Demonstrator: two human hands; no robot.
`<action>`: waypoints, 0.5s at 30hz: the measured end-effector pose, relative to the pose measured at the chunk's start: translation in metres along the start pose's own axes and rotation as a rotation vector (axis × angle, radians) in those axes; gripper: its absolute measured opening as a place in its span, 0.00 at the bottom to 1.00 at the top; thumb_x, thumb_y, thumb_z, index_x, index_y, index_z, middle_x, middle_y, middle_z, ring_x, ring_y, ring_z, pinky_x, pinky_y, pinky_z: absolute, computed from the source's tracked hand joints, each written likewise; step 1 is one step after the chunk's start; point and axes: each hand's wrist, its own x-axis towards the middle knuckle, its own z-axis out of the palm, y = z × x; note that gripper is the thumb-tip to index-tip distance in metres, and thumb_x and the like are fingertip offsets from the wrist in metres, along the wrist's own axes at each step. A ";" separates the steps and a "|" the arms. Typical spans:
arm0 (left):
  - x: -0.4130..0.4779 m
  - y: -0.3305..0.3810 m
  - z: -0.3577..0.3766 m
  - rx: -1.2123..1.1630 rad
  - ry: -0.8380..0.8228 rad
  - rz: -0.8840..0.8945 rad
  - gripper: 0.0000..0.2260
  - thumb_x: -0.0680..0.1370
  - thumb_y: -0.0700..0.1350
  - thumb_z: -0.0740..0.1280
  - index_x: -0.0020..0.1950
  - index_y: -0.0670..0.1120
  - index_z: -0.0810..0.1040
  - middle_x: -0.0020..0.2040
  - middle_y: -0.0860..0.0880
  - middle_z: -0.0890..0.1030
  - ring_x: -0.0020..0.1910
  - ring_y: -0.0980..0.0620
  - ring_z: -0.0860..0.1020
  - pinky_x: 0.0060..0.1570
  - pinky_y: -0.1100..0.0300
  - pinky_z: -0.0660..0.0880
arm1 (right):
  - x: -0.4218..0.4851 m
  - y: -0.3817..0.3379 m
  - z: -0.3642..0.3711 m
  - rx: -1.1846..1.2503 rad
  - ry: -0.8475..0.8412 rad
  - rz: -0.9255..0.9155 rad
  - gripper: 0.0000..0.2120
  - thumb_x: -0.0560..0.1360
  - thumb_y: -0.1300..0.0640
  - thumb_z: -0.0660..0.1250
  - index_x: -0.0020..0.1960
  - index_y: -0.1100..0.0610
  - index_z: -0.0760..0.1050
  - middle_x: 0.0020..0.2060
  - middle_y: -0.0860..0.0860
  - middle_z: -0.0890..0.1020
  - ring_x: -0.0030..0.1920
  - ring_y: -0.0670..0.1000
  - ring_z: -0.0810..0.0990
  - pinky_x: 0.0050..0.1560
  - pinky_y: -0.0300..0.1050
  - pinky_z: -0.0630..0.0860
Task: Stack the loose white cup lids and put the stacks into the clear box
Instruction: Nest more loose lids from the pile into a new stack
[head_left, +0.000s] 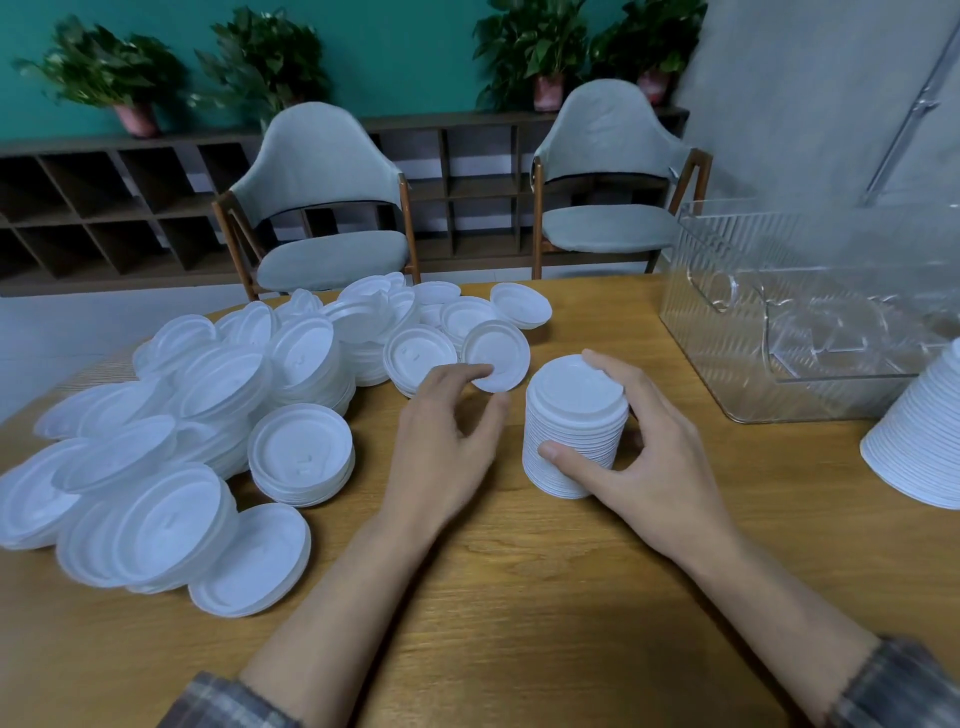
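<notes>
Wooden table (467, 613): right fingers (560, 453) grip one stack (571, 415); left fingers (465, 372) pinch one lid (500, 351) (tilted).

Matt white plastic lids (218, 415), a glossy ribbed clear-plastic box (737, 312), a smooth grained wood table (467, 597).
</notes>
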 end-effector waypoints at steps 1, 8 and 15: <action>0.001 -0.008 0.001 0.160 -0.010 0.027 0.16 0.81 0.47 0.70 0.70 0.51 0.79 0.69 0.55 0.78 0.68 0.57 0.75 0.70 0.58 0.71 | 0.000 0.000 0.000 0.005 0.001 0.002 0.38 0.67 0.40 0.79 0.74 0.42 0.71 0.66 0.33 0.75 0.67 0.32 0.71 0.61 0.25 0.67; 0.006 -0.023 0.000 0.508 -0.024 0.060 0.21 0.78 0.37 0.68 0.72 0.45 0.76 0.64 0.43 0.80 0.63 0.42 0.78 0.58 0.49 0.75 | -0.001 0.001 -0.002 -0.002 -0.022 0.015 0.38 0.68 0.41 0.80 0.74 0.41 0.69 0.66 0.31 0.73 0.67 0.29 0.69 0.60 0.22 0.64; 0.010 -0.023 -0.007 0.600 0.045 0.058 0.15 0.74 0.32 0.69 0.58 0.44 0.83 0.49 0.45 0.83 0.50 0.39 0.80 0.48 0.46 0.75 | -0.002 0.000 -0.003 -0.005 -0.033 0.021 0.38 0.69 0.41 0.79 0.74 0.39 0.68 0.66 0.31 0.72 0.66 0.28 0.68 0.59 0.21 0.64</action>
